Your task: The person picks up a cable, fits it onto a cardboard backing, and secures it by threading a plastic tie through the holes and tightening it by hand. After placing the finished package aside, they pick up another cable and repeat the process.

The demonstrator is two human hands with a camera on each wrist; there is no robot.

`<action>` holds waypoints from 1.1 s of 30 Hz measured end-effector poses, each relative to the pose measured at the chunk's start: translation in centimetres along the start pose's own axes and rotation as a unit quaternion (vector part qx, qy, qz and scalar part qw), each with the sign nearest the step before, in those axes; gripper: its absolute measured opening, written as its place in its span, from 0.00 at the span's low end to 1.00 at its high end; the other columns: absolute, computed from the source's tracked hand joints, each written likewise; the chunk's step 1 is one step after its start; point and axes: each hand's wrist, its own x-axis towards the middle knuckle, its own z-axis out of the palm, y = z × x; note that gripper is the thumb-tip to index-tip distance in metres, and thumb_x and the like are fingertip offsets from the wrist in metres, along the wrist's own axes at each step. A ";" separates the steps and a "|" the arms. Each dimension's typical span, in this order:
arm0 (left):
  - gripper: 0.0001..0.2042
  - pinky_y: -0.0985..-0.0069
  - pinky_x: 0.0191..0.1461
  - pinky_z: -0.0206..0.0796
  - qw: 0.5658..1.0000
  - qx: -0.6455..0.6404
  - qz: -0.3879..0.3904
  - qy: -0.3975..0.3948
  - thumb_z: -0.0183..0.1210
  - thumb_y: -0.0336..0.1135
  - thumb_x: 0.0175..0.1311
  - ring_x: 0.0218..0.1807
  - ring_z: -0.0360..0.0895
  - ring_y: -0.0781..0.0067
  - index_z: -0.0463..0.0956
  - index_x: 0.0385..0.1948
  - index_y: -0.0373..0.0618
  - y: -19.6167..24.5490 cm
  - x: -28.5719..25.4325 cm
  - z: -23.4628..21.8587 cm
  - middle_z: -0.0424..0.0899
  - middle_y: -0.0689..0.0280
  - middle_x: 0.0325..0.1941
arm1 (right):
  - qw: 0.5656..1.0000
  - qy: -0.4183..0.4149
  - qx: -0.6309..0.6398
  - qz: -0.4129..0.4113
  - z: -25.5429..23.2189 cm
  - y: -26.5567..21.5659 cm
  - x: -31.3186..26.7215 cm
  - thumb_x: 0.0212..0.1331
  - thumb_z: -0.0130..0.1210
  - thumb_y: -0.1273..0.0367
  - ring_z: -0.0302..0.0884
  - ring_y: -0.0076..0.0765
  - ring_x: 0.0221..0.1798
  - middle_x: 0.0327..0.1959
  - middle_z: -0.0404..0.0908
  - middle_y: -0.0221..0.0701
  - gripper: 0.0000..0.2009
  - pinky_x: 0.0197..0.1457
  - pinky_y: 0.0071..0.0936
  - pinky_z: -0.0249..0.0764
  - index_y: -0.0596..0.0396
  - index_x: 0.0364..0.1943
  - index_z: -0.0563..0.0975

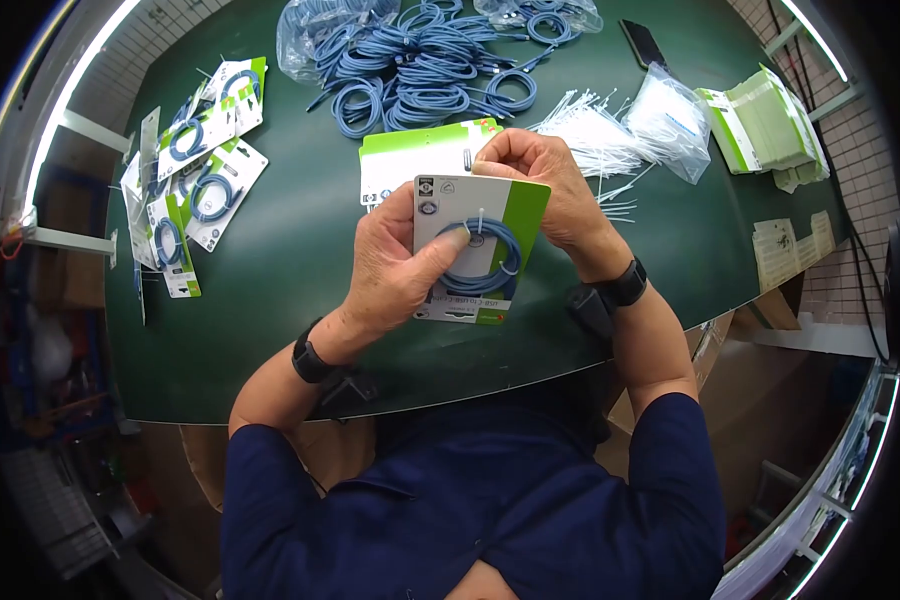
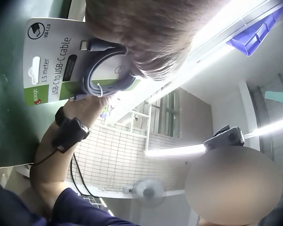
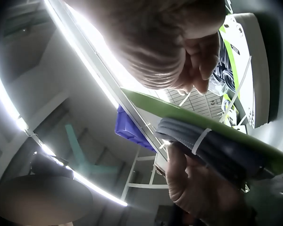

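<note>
A white and green card [image 1: 460, 200] faces up in front of the person, with a blue-grey cable coil [image 1: 505, 250] on it held by white ties. The left hand [image 1: 385, 265] grips the card's left side, its thumb lying across the coil. In the left wrist view the coil [image 2: 92, 77] lies against the printed card [image 2: 40, 61]. At the card's far edge, the right hand [image 1: 555, 195] has curled fingers. The right wrist view shows that hand [image 3: 179, 47] behind the card [image 3: 179, 113], its fingertips pinching a thin white tie [image 3: 184, 99].
Beyond the hands lies a card stack [image 1: 400, 165]. Blue cable coils [image 1: 420, 75] lie at the back, loose white ties [image 1: 590, 135] and a bag of ties [image 1: 667, 125] right of them. Cards with cables [image 1: 210, 195] are piled left; folded cards [image 1: 765, 125] and a phone [image 1: 642, 45] are right.
</note>
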 end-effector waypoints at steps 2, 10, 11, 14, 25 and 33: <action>0.19 0.77 0.57 0.78 1.000 0.019 0.018 0.000 0.66 0.24 0.67 0.52 0.84 0.77 0.77 0.59 0.34 0.0 0.3 -0.1 0.88 0.61 0.52 | 1.000 -0.007 -0.005 0.000 0.2 0.4 0.1 0.70 0.65 0.70 0.79 0.14 0.36 0.35 0.84 0.24 0.06 0.40 0.15 0.77 0.60 0.39 0.82; 0.18 0.77 0.50 0.81 0.997 0.064 0.000 0.040 0.70 0.26 0.64 0.44 0.86 0.78 0.79 0.55 0.36 -0.3 0.4 -0.6 0.90 0.64 0.44 | 0.993 0.037 -0.087 -0.064 1.9 0.8 -0.2 0.67 0.66 0.70 0.78 0.15 0.32 0.33 0.85 0.26 0.07 0.33 0.16 0.74 0.61 0.36 0.83; 0.18 0.77 0.49 0.81 0.998 0.045 -0.005 0.050 0.71 0.26 0.63 0.43 0.87 0.78 0.79 0.54 0.36 -0.4 0.4 -0.7 0.90 0.65 0.42 | 0.975 0.065 -0.167 -0.129 2.1 0.5 -0.3 0.68 0.66 0.72 0.78 0.15 0.34 0.35 0.85 0.26 0.06 0.35 0.16 0.75 0.61 0.37 0.82; 0.16 0.77 0.49 0.81 0.998 -0.006 -0.010 0.057 0.70 0.26 0.64 0.43 0.87 0.77 0.79 0.52 0.37 -0.7 0.6 -0.9 0.90 0.64 0.44 | 0.901 0.120 -0.323 -0.262 2.1 0.2 -0.2 0.69 0.65 0.75 0.79 0.14 0.37 0.39 0.84 0.26 0.04 0.40 0.16 0.77 0.61 0.39 0.81; 0.15 0.74 0.53 0.81 0.981 -0.120 0.015 0.153 0.66 0.24 0.70 0.47 0.85 0.75 0.74 0.54 0.37 -0.2 2.4 -2.9 0.87 0.61 0.49 | 0.993 -0.065 -0.101 -0.016 3.0 -0.8 -1.6 0.80 0.52 0.63 0.79 0.15 0.42 0.42 0.85 0.27 0.17 0.46 0.16 0.76 0.62 0.61 0.77; 0.28 0.64 0.64 0.73 0.956 0.134 0.170 0.199 0.70 0.26 0.63 0.59 0.79 0.64 0.71 0.65 0.38 0.0 2.7 -2.0 0.83 0.62 0.51 | 1.000 0.018 0.025 -0.001 3.0 0.2 -0.8 0.81 0.52 0.59 0.80 0.15 0.43 0.44 0.86 0.28 0.19 0.46 0.18 0.78 0.61 0.60 0.77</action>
